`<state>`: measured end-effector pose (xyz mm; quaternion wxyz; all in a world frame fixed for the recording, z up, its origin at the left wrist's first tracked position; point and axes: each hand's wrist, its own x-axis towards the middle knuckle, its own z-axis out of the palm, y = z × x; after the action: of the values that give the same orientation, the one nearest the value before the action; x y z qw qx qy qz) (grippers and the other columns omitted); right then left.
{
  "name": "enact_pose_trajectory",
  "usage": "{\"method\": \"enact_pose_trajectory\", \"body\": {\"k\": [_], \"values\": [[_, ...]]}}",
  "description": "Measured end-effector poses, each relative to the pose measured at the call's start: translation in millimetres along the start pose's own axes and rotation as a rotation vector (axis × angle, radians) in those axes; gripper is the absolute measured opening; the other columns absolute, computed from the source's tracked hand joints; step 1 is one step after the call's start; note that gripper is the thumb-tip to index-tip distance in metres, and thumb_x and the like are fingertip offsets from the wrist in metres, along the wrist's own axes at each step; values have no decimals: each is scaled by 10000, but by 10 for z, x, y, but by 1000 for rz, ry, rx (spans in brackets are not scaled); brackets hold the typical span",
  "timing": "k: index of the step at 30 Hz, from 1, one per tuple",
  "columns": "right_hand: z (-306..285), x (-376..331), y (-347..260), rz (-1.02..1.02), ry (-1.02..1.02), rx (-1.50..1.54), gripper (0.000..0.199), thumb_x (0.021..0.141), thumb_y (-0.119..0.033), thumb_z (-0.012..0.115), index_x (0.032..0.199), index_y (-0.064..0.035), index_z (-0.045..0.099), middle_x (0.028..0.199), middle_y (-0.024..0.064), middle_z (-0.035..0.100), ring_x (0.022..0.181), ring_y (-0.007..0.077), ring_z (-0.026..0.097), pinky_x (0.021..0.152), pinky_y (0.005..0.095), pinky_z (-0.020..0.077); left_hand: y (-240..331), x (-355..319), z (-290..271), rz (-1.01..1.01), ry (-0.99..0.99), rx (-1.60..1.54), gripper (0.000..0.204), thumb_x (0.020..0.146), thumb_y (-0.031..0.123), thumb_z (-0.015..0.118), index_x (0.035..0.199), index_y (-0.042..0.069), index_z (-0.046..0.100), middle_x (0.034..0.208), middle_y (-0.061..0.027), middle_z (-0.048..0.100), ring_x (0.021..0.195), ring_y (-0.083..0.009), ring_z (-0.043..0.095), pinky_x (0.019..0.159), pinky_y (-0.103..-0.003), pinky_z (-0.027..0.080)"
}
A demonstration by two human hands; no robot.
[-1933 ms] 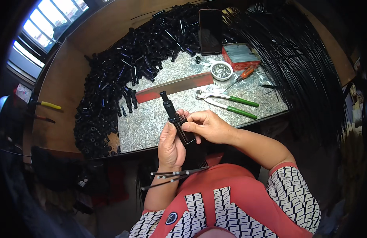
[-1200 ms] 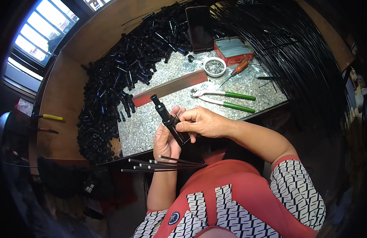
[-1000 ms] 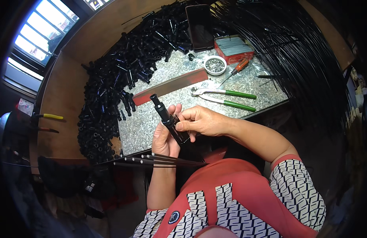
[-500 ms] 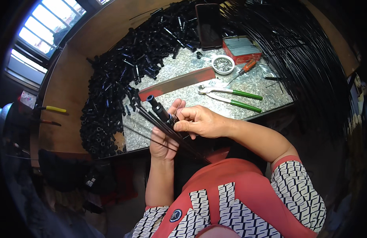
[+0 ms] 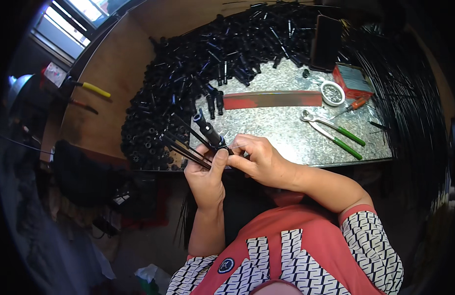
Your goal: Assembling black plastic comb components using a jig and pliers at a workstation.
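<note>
Left hand: wrapped round a black tube, thin rods fanning out
Right hand: pinching, looks like a fine wire, beside the tube
Tube spot: above the desk's front edge, left of middle
Risk: rods could splay if the left grip loosens, imo
Desktop: speckled, parts heap back-left, pliers near front-right corner
Room: dim, bright window off left

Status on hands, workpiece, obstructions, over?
Left hand holding black tubular part. Right hand close beside it. Dark rods crowd the left hand; green-handled pincers lie apart, off right.
</note>
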<state>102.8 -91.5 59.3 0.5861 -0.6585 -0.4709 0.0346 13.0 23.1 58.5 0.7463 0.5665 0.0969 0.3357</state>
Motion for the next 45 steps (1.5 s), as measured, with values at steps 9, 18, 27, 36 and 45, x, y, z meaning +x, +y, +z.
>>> {"method": "enact_pose_trajectory", "body": {"k": [9,18,27,36,45], "values": [[9,65,-132,332,-194,233,259,852,-131,699,736,-12,500,691,41,554,517,91,556,442,232,444,12,90,-290,10,-47,-15,249,770,-7,753,990,-28,640,875,-27,641,778,-94,589,734,-235,481],[-310,4,-191,536,-329,356,214,831,-150,728,764,-12,579,759,44,626,566,95,599,482,222,467,-23,159,-276,-76,-404,-161,358,714,65,805,1018,-43,650,931,-91,657,811,-174,634,763,-279,502],[-472,-195,-147,573,-119,444,228,813,-145,739,742,-15,567,766,43,623,573,99,605,501,221,484,-40,-21,312,-88,-263,-62,532,829,5,678,1298,-61,436,1123,-137,607,1040,-208,592,923,-322,467],[-227,-257,-42,74,103,131,187,830,-88,652,737,29,539,697,152,592,612,236,629,532,343,484,-8,-248,541,86,-88,300,413,880,8,576,1241,-40,381,1007,-65,490,877,-111,494,789,-248,431],[-245,-290,42,232,16,291,196,801,-143,700,791,17,588,703,105,621,642,198,618,593,322,480,142,-171,310,134,-217,538,294,884,32,595,1130,-26,444,946,-66,516,846,-120,507,762,-271,442]]}}
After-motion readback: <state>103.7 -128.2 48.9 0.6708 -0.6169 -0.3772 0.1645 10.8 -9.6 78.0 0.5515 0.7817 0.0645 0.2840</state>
